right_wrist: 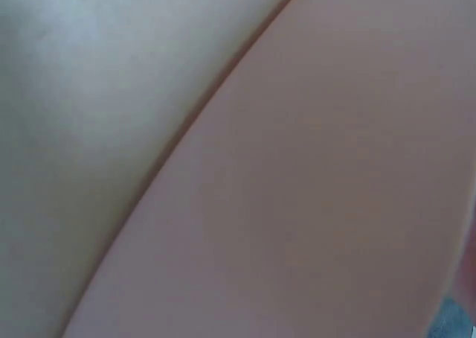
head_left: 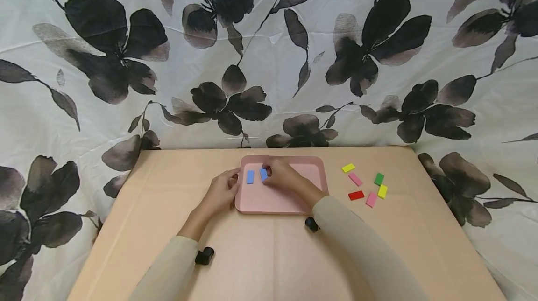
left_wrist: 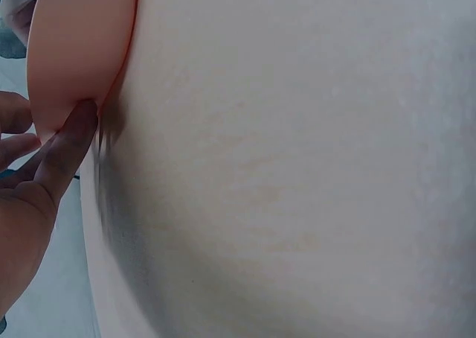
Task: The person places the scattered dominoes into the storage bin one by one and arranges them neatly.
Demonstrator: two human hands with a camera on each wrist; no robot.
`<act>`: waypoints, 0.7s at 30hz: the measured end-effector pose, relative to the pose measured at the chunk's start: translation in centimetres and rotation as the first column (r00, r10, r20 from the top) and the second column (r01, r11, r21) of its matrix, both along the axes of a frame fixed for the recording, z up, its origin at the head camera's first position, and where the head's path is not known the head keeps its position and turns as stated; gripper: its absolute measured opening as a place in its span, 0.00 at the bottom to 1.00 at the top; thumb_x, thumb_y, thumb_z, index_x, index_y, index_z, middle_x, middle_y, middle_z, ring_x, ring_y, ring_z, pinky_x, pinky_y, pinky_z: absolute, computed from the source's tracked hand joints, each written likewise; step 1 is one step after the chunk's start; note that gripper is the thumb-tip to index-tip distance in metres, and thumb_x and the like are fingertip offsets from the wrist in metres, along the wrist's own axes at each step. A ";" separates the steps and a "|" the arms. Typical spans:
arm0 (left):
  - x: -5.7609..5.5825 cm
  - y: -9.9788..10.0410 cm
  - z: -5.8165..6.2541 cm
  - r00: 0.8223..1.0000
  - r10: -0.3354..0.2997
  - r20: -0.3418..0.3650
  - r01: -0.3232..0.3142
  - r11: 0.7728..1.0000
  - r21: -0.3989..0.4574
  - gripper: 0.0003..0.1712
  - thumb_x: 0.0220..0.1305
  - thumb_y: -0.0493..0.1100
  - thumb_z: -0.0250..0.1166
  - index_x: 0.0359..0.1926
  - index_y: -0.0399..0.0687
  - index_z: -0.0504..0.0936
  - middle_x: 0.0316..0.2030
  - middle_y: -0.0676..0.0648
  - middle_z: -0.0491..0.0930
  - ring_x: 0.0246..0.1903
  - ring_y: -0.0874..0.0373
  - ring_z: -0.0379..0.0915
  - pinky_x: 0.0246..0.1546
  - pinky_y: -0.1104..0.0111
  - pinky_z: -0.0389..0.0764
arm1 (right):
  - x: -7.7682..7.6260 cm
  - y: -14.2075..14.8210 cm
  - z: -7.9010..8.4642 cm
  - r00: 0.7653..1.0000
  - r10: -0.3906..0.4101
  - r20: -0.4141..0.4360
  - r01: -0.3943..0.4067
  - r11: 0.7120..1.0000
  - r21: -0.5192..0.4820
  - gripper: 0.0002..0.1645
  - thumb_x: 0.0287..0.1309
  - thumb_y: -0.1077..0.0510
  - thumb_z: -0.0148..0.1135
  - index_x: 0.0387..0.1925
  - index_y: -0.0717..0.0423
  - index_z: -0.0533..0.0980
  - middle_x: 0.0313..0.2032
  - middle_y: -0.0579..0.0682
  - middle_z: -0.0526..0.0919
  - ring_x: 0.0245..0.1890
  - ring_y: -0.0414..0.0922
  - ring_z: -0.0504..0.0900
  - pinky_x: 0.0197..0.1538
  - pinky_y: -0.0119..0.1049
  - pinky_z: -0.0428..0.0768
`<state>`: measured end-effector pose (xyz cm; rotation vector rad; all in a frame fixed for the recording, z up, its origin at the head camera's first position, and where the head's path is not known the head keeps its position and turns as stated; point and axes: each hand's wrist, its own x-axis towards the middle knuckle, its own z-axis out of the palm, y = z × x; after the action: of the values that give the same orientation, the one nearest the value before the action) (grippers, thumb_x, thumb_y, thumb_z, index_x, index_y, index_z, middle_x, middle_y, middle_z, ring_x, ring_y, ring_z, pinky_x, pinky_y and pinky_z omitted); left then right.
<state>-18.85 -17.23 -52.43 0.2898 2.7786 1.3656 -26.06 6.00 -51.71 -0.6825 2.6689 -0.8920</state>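
A pink rectangular tray lies on the table. My left hand holds its left rim; in the left wrist view the thumb presses against the tray's edge, with the fingers around the corner. Over the tray's left half, my right hand pinches a small blue rectangular piece between thumb and fingers, partly covering it. Just left of it a matching blue piece lies upright-oriented on the tray floor. The right wrist view is filled by the tray and does not show the held piece.
Right of the tray lie several small loose pieces: yellow, pink, red, green, another yellow and another pink. A floral cloth hangs behind the table's back edge.
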 end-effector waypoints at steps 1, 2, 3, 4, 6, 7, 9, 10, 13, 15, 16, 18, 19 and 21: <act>0.0 0.0 0.0 1.000 0.000 0.000 0.000 1.000 -0.002 0.29 0.69 0.33 0.63 0.70 0.35 0.73 0.51 0.39 0.82 0.43 0.52 0.80 0.45 0.63 0.81 | 0.0 -0.2 -0.1 1.000 0.002 -0.003 -0.002 1.000 0.006 0.22 0.54 0.60 0.78 0.49 0.63 0.80 0.32 0.49 0.77 0.34 0.42 0.75 0.39 0.32 0.74; 0.0 0.0 0.0 1.000 -0.001 0.001 0.001 1.000 -0.003 0.29 0.69 0.33 0.63 0.70 0.34 0.73 0.51 0.39 0.82 0.43 0.52 0.80 0.45 0.63 0.81 | 0.0 -0.3 -0.2 1.000 0.002 -0.005 -0.002 1.000 0.012 0.22 0.55 0.59 0.78 0.49 0.62 0.80 0.32 0.49 0.77 0.34 0.42 0.75 0.39 0.32 0.74; 0.0 0.0 0.0 1.000 -0.002 -0.002 0.002 1.000 -0.006 0.29 0.69 0.33 0.63 0.70 0.34 0.73 0.51 0.38 0.82 0.43 0.52 0.80 0.45 0.64 0.82 | 0.0 -0.5 -0.2 1.000 0.001 -0.005 -0.001 1.000 0.018 0.22 0.55 0.58 0.78 0.49 0.62 0.80 0.32 0.48 0.77 0.34 0.42 0.75 0.39 0.32 0.74; 0.0 0.0 -0.1 1.000 -0.003 -0.006 0.003 1.000 -0.008 0.29 0.69 0.33 0.63 0.70 0.34 0.73 0.51 0.38 0.82 0.43 0.52 0.80 0.45 0.64 0.82 | -0.1 -0.7 -0.3 1.000 0.001 -0.007 -0.001 1.000 0.022 0.22 0.55 0.58 0.78 0.48 0.61 0.80 0.33 0.49 0.77 0.34 0.42 0.75 0.39 0.32 0.74; 0.0 0.0 -0.2 1.000 -0.004 -0.012 0.004 1.000 -0.012 0.29 0.69 0.33 0.63 0.70 0.34 0.73 0.51 0.38 0.82 0.43 0.52 0.80 0.44 0.64 0.81 | 0.0 -0.9 -0.5 1.000 -0.002 0.004 0.002 1.000 0.024 0.23 0.54 0.56 0.79 0.49 0.61 0.80 0.33 0.49 0.77 0.35 0.42 0.75 0.38 0.31 0.74; 0.0 0.0 -0.1 1.000 -0.004 -0.015 0.004 1.000 -0.011 0.29 0.69 0.33 0.63 0.70 0.34 0.73 0.50 0.38 0.82 0.43 0.52 0.80 0.44 0.64 0.81 | 0.0 -1.1 -0.5 1.000 -0.005 0.004 0.005 1.000 0.024 0.24 0.54 0.56 0.79 0.49 0.61 0.80 0.34 0.49 0.77 0.35 0.42 0.75 0.38 0.31 0.75; 0.0 -0.1 -0.2 1.000 -0.007 -0.023 0.007 1.000 -0.017 0.29 0.69 0.33 0.63 0.70 0.34 0.73 0.50 0.38 0.82 0.42 0.52 0.80 0.44 0.65 0.81 | 0.0 -1.3 -0.6 1.000 -0.013 0.006 0.013 1.000 0.028 0.25 0.54 0.54 0.80 0.49 0.61 0.81 0.34 0.49 0.78 0.35 0.42 0.75 0.37 0.31 0.74; 0.0 -0.1 -0.2 1.000 -0.008 -0.025 0.008 1.000 -0.017 0.29 0.68 0.32 0.63 0.70 0.34 0.73 0.49 0.38 0.82 0.42 0.52 0.80 0.43 0.65 0.81 | 0.0 -1.5 -0.6 1.000 -0.017 0.007 0.017 0.999 0.031 0.25 0.53 0.54 0.80 0.50 0.60 0.81 0.35 0.49 0.78 0.35 0.42 0.75 0.37 0.30 0.74; -0.1 -0.1 -0.2 1.000 -0.012 -0.025 0.011 1.000 -0.014 0.29 0.68 0.32 0.63 0.69 0.33 0.73 0.49 0.38 0.83 0.41 0.52 0.80 0.43 0.65 0.81 | 0.0 -1.7 -0.8 0.999 -0.038 0.011 0.038 0.999 0.039 0.26 0.53 0.52 0.81 0.49 0.61 0.81 0.36 0.49 0.77 0.35 0.42 0.75 0.37 0.30 0.74; -0.1 0.0 -0.2 1.000 -0.015 -0.023 0.015 1.000 -0.015 0.29 0.68 0.33 0.62 0.69 0.33 0.73 0.49 0.38 0.83 0.42 0.52 0.80 0.43 0.65 0.81 | 0.1 -1.9 -0.8 0.999 -0.044 0.006 0.044 0.998 0.045 0.27 0.52 0.52 0.81 0.49 0.61 0.81 0.36 0.49 0.77 0.36 0.43 0.75 0.38 0.30 0.75; -0.2 0.0 -0.2 1.000 -0.014 -0.022 0.014 1.000 -0.014 0.29 0.68 0.33 0.63 0.69 0.34 0.73 0.49 0.38 0.83 0.41 0.52 0.80 0.43 0.65 0.81 | 0.1 -1.9 -0.9 0.999 -0.045 0.001 0.045 0.998 0.048 0.26 0.52 0.52 0.81 0.49 0.61 0.81 0.37 0.49 0.77 0.37 0.43 0.75 0.38 0.30 0.74; -0.2 0.1 -0.2 1.000 -0.012 -0.022 0.012 1.000 -0.015 0.29 0.68 0.33 0.63 0.69 0.34 0.73 0.49 0.38 0.83 0.41 0.52 0.80 0.43 0.64 0.81 | 0.2 -2.0 -0.9 0.999 -0.045 -0.009 0.046 0.998 0.050 0.26 0.52 0.52 0.81 0.48 0.60 0.82 0.38 0.49 0.76 0.38 0.43 0.74 0.39 0.31 0.74; -0.2 0.1 -0.1 1.000 -0.011 -0.024 0.011 1.000 -0.019 0.29 0.68 0.33 0.63 0.69 0.34 0.73 0.49 0.38 0.83 0.41 0.52 0.80 0.43 0.64 0.81 | 0.2 -2.0 -0.9 0.999 -0.044 -0.017 0.045 0.998 0.053 0.25 0.52 0.52 0.81 0.47 0.60 0.82 0.38 0.50 0.76 0.39 0.44 0.74 0.39 0.31 0.74; -0.2 0.1 -0.1 0.999 -0.011 -0.030 0.011 1.000 -0.021 0.29 0.68 0.32 0.63 0.69 0.34 0.74 0.49 0.38 0.83 0.41 0.52 0.80 0.43 0.64 0.81 | 0.3 -2.0 -0.9 0.999 -0.045 -0.030 0.047 0.997 0.055 0.24 0.52 0.52 0.81 0.46 0.60 0.82 0.39 0.50 0.76 0.40 0.44 0.74 0.40 0.31 0.74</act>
<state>-19.04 -17.12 -52.54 0.3271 2.8092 1.3397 -25.76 3.97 -52.64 -0.6283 2.7337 -0.8221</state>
